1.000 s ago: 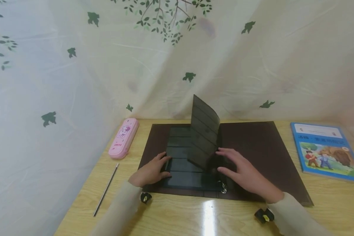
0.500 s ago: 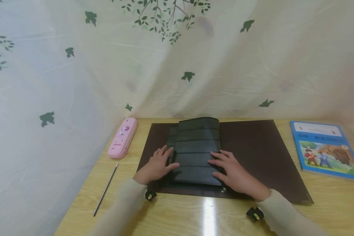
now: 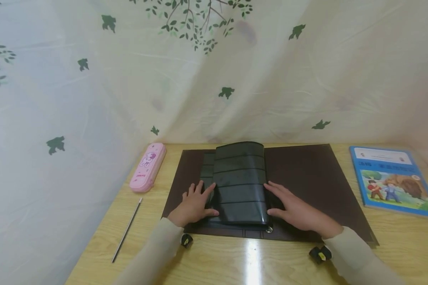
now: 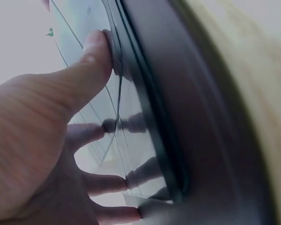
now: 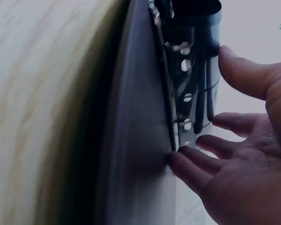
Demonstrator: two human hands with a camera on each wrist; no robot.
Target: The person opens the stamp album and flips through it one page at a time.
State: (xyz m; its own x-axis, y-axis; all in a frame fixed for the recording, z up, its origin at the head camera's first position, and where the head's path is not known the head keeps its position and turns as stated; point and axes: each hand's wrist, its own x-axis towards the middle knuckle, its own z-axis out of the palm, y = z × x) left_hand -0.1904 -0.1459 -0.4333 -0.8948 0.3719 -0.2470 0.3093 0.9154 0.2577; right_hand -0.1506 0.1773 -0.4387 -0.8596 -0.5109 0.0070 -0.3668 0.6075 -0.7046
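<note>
A dark brown ring binder (image 3: 306, 178) lies spread flat on the table, with black pocketed pages (image 3: 239, 180) over its left half. The top page bulges near the rings, and its left edge sits short of the pages beneath. My left hand (image 3: 192, 204) rests at that left edge with spread fingers; its thumb touches the page in the left wrist view. On the other side, my right hand (image 3: 296, 208) touches the curved page edge by the spine, fingers fairly straight. Metal rings (image 5: 186, 65) pass through the page holes in the right wrist view.
A pink pencil case (image 3: 148, 168) and a thin metallic rod (image 3: 127, 230) lie left of the binder on the wooden table (image 3: 214, 261). To the right is a blue-covered book (image 3: 394, 182). A leaf-patterned curtain (image 3: 185, 87) hangs behind.
The raised page has come down leftward onto the other pages. My right hand pressed across it, then drew back to its right edge. My left hand has shifted slightly right.
</note>
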